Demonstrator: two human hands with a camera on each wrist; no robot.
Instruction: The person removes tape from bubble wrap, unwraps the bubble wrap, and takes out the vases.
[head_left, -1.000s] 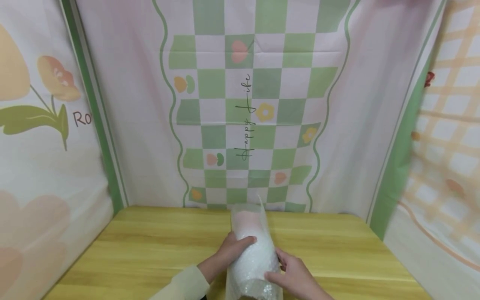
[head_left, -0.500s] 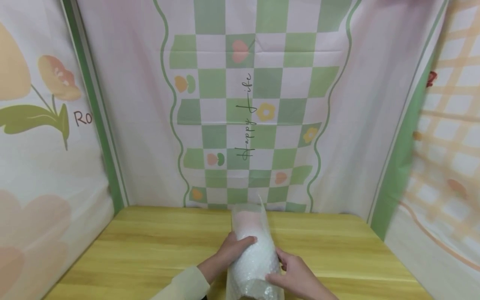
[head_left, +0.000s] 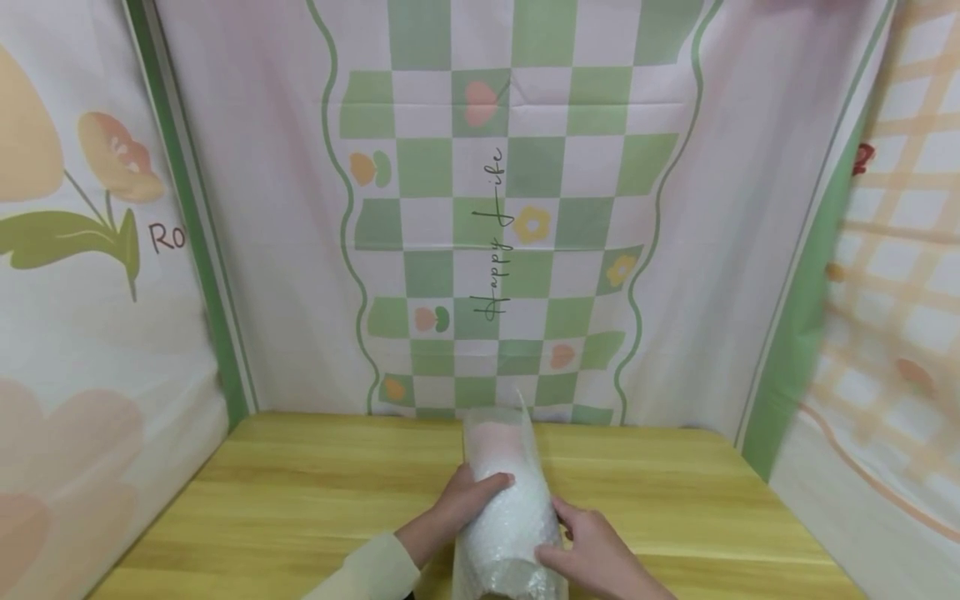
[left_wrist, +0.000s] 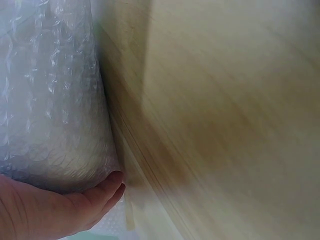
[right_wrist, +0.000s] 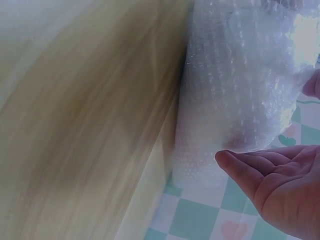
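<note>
A cylindrical bundle in clear bubble wrap (head_left: 510,512) lies lengthwise at the table's middle, its near end cut off by the head view's bottom edge. Something pale pink (head_left: 497,437) shows through at its far end. My left hand (head_left: 459,504) grips its left side, thumb across the top. Along its right side my right hand (head_left: 588,546) holds it, thumb on the near part and fingers farther along. The left wrist view shows left fingertips (left_wrist: 116,178) curled at the wrap's lower edge. In the right wrist view, right fingers (right_wrist: 240,167) lie against the wrap's side.
The wood-grain table (head_left: 322,475) extends to both sides of the bundle. Behind it hangs a green-and-white checked curtain (head_left: 423,167) with lettering. Printed cloth walls stand left (head_left: 67,333) and right (head_left: 892,358). A loose wrap flap (head_left: 524,412) sticks up at the far end.
My right thumb has slid very slightly to the right on the wrap. The bundle and my left hand stay in place.
</note>
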